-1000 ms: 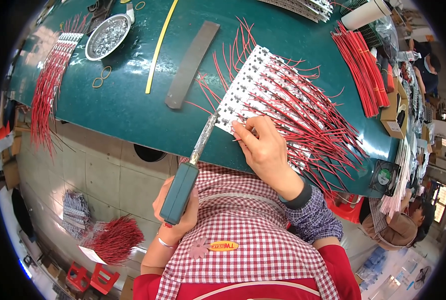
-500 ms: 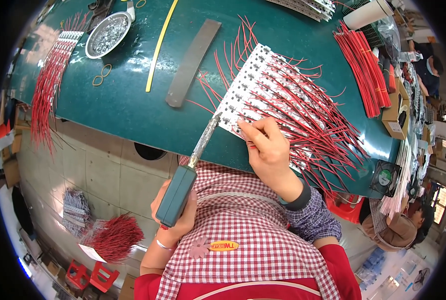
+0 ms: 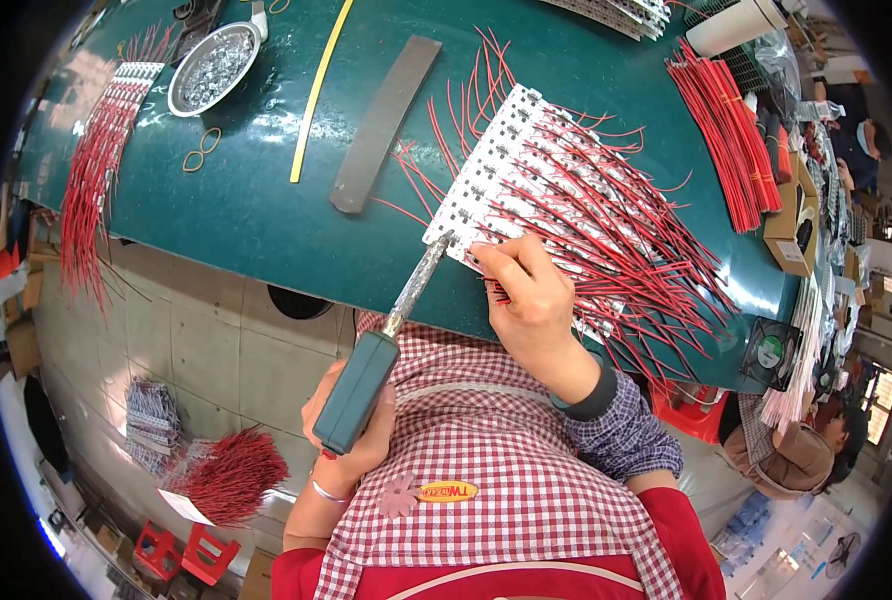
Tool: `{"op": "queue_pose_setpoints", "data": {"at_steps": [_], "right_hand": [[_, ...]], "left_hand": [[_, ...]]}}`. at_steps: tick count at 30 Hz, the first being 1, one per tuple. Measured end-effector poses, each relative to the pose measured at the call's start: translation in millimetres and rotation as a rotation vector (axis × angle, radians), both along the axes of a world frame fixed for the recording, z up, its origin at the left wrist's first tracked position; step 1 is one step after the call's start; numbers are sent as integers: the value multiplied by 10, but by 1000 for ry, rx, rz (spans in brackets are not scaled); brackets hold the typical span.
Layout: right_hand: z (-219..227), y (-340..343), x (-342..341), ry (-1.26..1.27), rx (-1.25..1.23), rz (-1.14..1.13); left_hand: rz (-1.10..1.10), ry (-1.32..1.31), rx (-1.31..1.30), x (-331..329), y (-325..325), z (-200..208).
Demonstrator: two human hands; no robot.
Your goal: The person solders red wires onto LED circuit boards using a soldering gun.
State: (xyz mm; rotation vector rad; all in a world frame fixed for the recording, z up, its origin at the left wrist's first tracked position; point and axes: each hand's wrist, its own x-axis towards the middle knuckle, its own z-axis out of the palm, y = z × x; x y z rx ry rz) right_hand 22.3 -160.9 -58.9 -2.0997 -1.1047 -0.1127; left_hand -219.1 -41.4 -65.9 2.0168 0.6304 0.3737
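My left hand (image 3: 374, 442) is wrapped round the green handle of a soldering iron (image 3: 359, 388). Its foil-like, scuffed barrel points up and away, with the tip at the near left end of a white circuit board panel (image 3: 482, 170). Rows of small black parts line that panel. Many red and black wires (image 3: 626, 215) fan out over it to the right. My right hand (image 3: 534, 305) is closed in a pinch on a thin wire at the panel's near edge, just right of the iron's tip. The pinched wire end is mostly hidden by my fingers.
On the green table (image 3: 236, 215) lie a dark flat strip (image 3: 386, 125), a yellow strip (image 3: 321, 92), rubber bands and a metal bowl (image 3: 216, 70) of scraps. Another wired panel (image 3: 111, 140) hangs over the left edge. Red wire bundles (image 3: 723, 140) and a small fan (image 3: 770, 350) are right.
The iron's tip has shifted slightly right along the panel's near end, toward my right fingertips. My right hand has moved slightly left, still pinching.
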Motion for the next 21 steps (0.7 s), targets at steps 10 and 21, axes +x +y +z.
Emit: {"op": "queue_pose_setpoints", "data": {"at_steps": [10,21], "right_hand": [[58,54,0,-8,27,-15],[43,60,-9,-10,14,-10]], "left_hand": [[-15,-17,-29,26,30,32],[-32,-59,7,314,89,289]]}}
